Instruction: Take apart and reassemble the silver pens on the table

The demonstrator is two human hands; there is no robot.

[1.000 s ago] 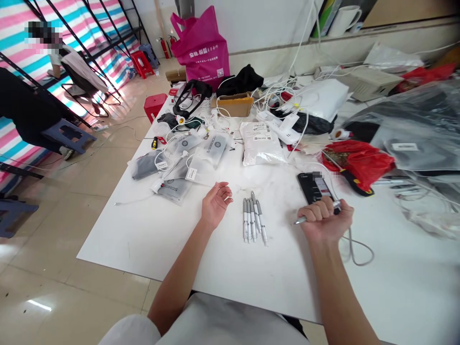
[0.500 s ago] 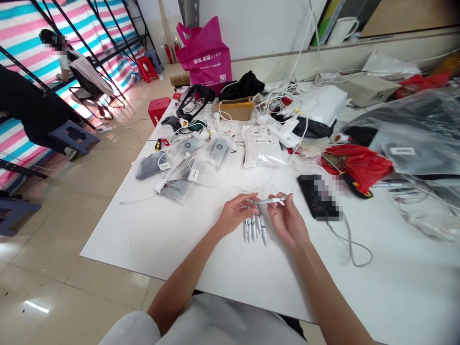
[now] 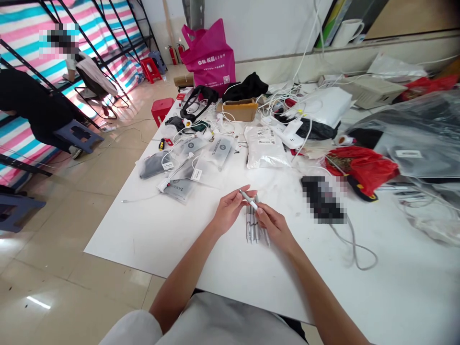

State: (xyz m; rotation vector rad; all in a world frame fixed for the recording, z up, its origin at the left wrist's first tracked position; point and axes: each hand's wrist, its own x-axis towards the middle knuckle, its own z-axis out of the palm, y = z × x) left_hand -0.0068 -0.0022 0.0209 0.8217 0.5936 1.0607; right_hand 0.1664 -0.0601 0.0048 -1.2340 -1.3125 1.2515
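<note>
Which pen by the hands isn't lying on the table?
The pen held up by the right hand, its grey end towards the left hand. The other pens there lie bunched on the white table.

Head view, forward-down across table (image 3: 143,235)

The smooth white tabletop (image 3: 151,235) carries slim silver-and-white pens (image 3: 252,232) lying side by side, a blurred dark rectangular object (image 3: 323,199) to their right, frosted plastic pouches (image 3: 220,149) at left, a puffy white plastic parcel (image 3: 268,154) and a crumpled red plastic bag (image 3: 375,165).
</note>
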